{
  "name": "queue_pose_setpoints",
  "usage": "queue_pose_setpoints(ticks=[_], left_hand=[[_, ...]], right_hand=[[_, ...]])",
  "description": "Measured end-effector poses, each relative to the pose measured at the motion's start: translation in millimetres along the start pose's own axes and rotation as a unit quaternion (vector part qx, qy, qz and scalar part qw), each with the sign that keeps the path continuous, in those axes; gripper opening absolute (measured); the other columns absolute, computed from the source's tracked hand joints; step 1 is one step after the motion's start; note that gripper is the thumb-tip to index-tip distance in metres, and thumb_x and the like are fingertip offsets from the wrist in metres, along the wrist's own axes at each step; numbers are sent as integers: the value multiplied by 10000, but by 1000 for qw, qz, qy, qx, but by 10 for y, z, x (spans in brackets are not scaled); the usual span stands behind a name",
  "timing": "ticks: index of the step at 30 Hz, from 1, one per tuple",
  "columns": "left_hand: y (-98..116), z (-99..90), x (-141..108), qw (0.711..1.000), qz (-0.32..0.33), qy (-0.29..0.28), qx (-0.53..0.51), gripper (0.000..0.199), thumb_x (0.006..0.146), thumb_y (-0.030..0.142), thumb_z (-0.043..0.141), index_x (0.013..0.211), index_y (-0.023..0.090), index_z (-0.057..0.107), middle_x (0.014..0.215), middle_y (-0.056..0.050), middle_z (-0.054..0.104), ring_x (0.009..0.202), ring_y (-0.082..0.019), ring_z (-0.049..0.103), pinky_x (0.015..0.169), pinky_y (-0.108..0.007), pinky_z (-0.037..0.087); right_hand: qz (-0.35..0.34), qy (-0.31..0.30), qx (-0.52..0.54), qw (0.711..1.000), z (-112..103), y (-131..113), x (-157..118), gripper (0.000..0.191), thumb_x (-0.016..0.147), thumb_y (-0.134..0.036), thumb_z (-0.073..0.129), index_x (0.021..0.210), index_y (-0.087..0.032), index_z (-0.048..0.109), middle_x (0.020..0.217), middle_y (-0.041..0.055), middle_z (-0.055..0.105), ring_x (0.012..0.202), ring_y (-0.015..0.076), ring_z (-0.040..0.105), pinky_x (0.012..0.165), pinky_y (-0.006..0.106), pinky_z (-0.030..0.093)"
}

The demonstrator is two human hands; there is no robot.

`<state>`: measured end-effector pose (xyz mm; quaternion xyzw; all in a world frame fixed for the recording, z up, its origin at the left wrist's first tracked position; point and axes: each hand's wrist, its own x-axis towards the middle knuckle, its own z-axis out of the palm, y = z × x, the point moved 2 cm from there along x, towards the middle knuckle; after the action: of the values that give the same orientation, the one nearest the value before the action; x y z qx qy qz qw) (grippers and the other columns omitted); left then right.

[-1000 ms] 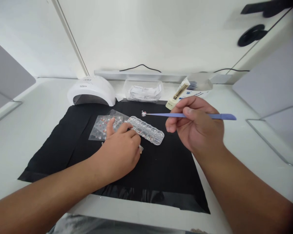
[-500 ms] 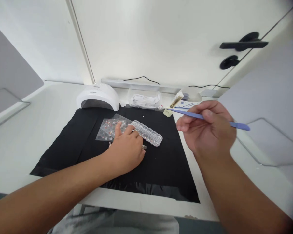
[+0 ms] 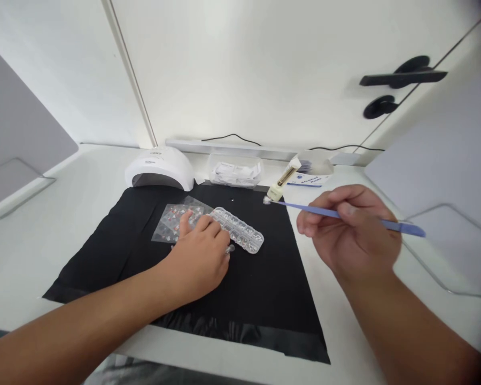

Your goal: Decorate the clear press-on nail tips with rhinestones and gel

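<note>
Here, tool (image 3: 312, 209) in R hand (image 3: 355, 235).

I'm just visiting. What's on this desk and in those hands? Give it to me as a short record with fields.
Right hand: holds purple tool
Tool tip: small pale piece, too blurred to identify
Left hand: beside compartment case and clear sheets; fingertips partly hidden
Surface: black mat on white desk
Behind: white dome-shaped device, clear tub

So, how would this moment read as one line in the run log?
right hand: grips blue tool, pale bit at tip | left hand: over clear sheets, beside compartmented case
</note>
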<state>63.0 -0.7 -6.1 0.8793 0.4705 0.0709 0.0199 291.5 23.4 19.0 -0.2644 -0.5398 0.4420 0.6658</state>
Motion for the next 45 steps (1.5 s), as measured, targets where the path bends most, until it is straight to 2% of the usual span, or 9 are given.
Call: queue_pose_setpoints(ticks=[4, 7, 18, 24, 28, 32, 37, 40, 45], left_hand=[[-3, -132, -4, 1000, -4, -13, -28, 155, 855, 297, 551, 944, 187, 613, 1012, -74, 637, 1077, -304, 539, 1062, -664, 224], [-22, -184, 25, 1000, 6, -22, -21, 143, 865, 294, 545, 933, 198, 625, 981, -57, 639, 1035, -289, 553, 1040, -633, 248], [-57, -124, 84, 998, 52, -15, -38, 174, 846, 155, 504, 914, 227, 647, 985, -39, 622, 1006, -246, 535, 992, -550, 302], [-101, -129, 58, 996, 79, -14, -49, 255, 839, 95, 474, 942, 244, 654, 1098, -54, 614, 1144, -274, 495, 999, -527, 321], [-108, -139, 41, 995, 85, -13, -57, 287, 829, 82, 466, 958, 256, 655, 1126, -46, 618, 1152, -265, 505, 1003, -519, 320], [-74, -141, 23, 997, 42, 9, -59, 222, 814, 205, 547, 1021, 228, 623, 1098, -53, 641, 1124, -273, 531, 1028, -552, 296], [-56, -73, 37, 999, -27, 12, 12, 275, 849, 460, 573, 871, 188, 610, 959, -75, 653, 1061, -341, 549, 975, -632, 288], [-65, -43, 50, 999, -34, 6, 34, 307, 877, 487, 546, 808, 192, 595, 949, -76, 652, 1046, -344, 552, 949, -639, 296], [-63, -46, 51, 999, -19, 12, 26, 243, 888, 428, 547, 807, 201, 584, 939, -59, 644, 1021, -318, 550, 940, -619, 304]], right_hand=[[59, -1, 35, 998, -38, 132, -59, 66, 800, -212, 629, 801, -226, 693, 583, 15, 692, 440, 176, 601, 432, 311, 468], [77, 16, 58, 995, -52, 178, -66, 65, 776, -190, 610, 774, -219, 668, 570, 1, 688, 417, 158, 588, 421, 295, 463], [87, 44, 68, 993, -99, 190, -26, 42, 748, -181, 578, 753, -202, 614, 551, -14, 666, 398, 142, 577, 413, 287, 461], [107, 41, 53, 992, -117, 252, -34, 28, 763, -191, 583, 765, -206, 607, 555, -15, 666, 402, 142, 577, 418, 290, 458], [106, 22, 46, 993, -136, 271, -43, 12, 792, -220, 606, 788, -208, 608, 571, -15, 669, 413, 143, 586, 426, 293, 465], [110, 4, 48, 993, -129, 276, -61, 19, 809, -222, 612, 801, -207, 621, 583, -8, 678, 426, 146, 595, 430, 292, 469], [121, -1, 69, 990, -103, 302, -78, 48, 800, -191, 598, 788, -194, 645, 576, 8, 686, 423, 154, 596, 422, 292, 470], [127, -6, 70, 989, -99, 319, -82, 60, 808, -185, 593, 788, -195, 649, 578, 11, 686, 426, 155, 599, 426, 293, 472], [133, -5, 70, 989, -113, 338, -89, 71, 819, -177, 582, 795, -196, 646, 586, 13, 684, 429, 154, 598, 430, 295, 473]])
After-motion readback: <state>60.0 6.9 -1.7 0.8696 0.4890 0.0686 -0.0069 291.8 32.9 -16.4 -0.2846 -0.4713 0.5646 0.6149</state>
